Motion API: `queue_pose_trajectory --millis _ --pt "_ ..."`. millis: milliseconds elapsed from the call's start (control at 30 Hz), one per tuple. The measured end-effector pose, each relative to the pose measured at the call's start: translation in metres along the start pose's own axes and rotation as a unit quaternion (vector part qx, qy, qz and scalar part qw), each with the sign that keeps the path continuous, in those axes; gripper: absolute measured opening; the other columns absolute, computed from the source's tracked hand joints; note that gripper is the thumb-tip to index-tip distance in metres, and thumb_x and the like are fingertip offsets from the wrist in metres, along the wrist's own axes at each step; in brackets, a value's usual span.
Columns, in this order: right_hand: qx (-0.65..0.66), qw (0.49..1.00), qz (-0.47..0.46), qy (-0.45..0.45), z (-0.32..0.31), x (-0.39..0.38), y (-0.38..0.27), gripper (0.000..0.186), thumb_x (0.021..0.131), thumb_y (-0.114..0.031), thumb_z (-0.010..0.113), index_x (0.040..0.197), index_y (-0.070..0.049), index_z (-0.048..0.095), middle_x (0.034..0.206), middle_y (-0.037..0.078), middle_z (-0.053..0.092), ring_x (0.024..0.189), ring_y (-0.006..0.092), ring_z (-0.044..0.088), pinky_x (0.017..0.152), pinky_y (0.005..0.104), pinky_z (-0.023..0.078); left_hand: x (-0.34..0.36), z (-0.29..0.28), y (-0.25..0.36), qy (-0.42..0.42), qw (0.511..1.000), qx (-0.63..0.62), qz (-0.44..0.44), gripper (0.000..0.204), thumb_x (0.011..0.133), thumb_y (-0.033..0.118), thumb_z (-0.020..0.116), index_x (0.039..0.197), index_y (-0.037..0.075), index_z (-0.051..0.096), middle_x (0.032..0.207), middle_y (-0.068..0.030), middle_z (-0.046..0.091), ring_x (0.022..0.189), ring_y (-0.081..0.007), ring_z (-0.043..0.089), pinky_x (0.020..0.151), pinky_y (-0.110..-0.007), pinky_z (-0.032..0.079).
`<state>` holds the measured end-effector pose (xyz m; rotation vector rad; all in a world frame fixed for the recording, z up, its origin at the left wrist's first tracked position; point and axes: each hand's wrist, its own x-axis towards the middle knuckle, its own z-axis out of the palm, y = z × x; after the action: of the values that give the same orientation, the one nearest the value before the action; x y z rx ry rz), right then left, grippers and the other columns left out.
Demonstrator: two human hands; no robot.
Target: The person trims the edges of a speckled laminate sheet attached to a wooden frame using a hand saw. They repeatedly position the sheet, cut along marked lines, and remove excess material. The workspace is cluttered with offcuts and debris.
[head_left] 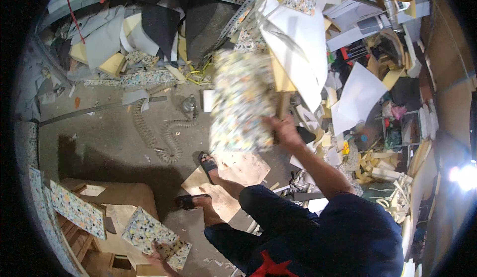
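Two hands: right hand (286, 131) clamped on the edge of one large speckled slab (241, 103), raised and blurred; left hand (158, 257) on one smaller speckled slab (149, 231) near the wooden frame (115, 220), gripping or resting, cannot tell. At least one speckled panel (77, 207) lies along the frame; bare wood suggests work part done, both slabs likely left to place. Beyond: one ribbed hose (184, 124), two sandals (207, 162).

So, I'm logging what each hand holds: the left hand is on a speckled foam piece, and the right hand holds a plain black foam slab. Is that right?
Not quite: the foam slab in the right hand isn't plain black; the head view shows it pale with multicoloured speckles. The left hand is on a speckled foam piece, as you say.
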<state>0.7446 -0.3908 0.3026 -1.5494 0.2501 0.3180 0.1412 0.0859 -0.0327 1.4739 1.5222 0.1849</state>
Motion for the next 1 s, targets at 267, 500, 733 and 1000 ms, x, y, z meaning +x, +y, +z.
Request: queue_pose_trajectory --millis 267,500,733,1000 --pt "0.014 0.999 0.031 0.017 -0.296 0.190 -0.132 0.044 0.098 -0.031 0.063 0.136 -0.009 0.053 0.114 0.013 0.068 0.092 0.0234 0.067 0.075 0.0351 0.055 -0.145 -0.022 0.064 0.182 0.963 0.200 0.002 0.076 0.083 0.046 0.081 0.132 -0.009 0.058 0.122 -0.0220 0.068 0.113 -0.0313 0.065 0.099 -0.040 0.049" --pt "-0.054 0.998 -0.036 0.020 -0.412 0.312 -0.162 0.051 0.100 -0.045 0.061 0.147 -0.026 0.050 0.102 0.008 0.071 0.072 0.0167 0.062 0.058 0.0285 0.047 -0.227 -0.005 0.235 0.094 0.991 -0.094 -0.007 0.072 0.084 0.051 0.078 0.126 -0.005 0.060 0.110 -0.0143 0.070 0.098 -0.0244 0.066 0.087 -0.040 0.052" --pt "-0.285 0.949 0.112 0.071 -0.283 0.099 0.058 0.045 0.099 -0.036 0.063 0.133 -0.010 0.050 0.099 0.011 0.064 0.076 0.0235 0.061 0.064 0.0397 0.052 -0.272 -0.007 0.200 0.104 0.989 -0.099 -0.042 0.055 0.089 0.036 0.076 0.127 -0.001 0.063 0.115 -0.0119 0.071 0.101 -0.0196 0.064 0.090 -0.036 0.051" --pt "-0.528 0.815 0.026 -0.238 -0.104 -0.032 0.119 0.032 0.099 -0.031 0.063 0.106 0.000 0.058 0.084 0.010 0.055 0.072 0.0199 0.050 0.066 0.0399 0.046 -0.258 -0.050 0.200 -0.068 0.988 0.134 -0.033 0.074 0.093 0.067 0.055 0.113 -0.003 0.068 0.097 -0.0310 0.069 0.094 -0.0394 0.069 0.086 -0.046 0.053"
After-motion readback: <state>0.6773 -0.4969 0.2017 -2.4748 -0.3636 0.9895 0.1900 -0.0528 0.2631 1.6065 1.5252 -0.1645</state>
